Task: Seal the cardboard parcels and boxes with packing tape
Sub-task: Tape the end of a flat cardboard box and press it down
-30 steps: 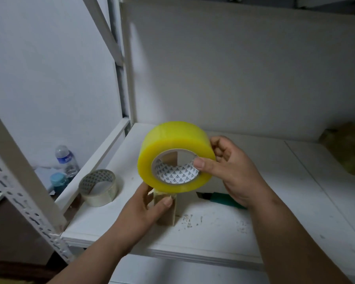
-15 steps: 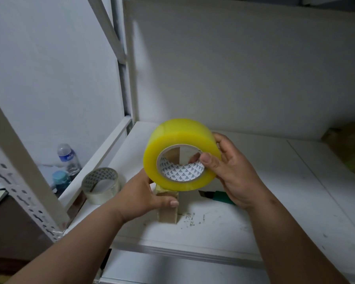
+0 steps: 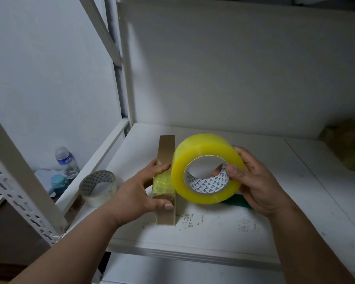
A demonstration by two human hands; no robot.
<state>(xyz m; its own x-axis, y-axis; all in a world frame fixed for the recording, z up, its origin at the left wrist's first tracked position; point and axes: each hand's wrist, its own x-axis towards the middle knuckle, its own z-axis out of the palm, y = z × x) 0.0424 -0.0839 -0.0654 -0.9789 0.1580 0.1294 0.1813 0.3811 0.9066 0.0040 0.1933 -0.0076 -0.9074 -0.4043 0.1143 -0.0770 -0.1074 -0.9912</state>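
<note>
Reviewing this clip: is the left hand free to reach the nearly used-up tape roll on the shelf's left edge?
Probably not yet. The left hand grips the cardboard parcel; nothing lies between it and the spare roll, so letting go would free it.

The tape roll (image 3: pixel 207 169) and the right hand (image 3: pixel 258 181) hide most of a green thing (image 3: pixel 235 201) on the shelf (image 3: pixel 223 228); what it is cannot be told. A brownish bundle (image 3: pixel 348 144) is cut off by the right edge. The water bottle (image 3: pixel 67 162) label is too small to read.
</note>
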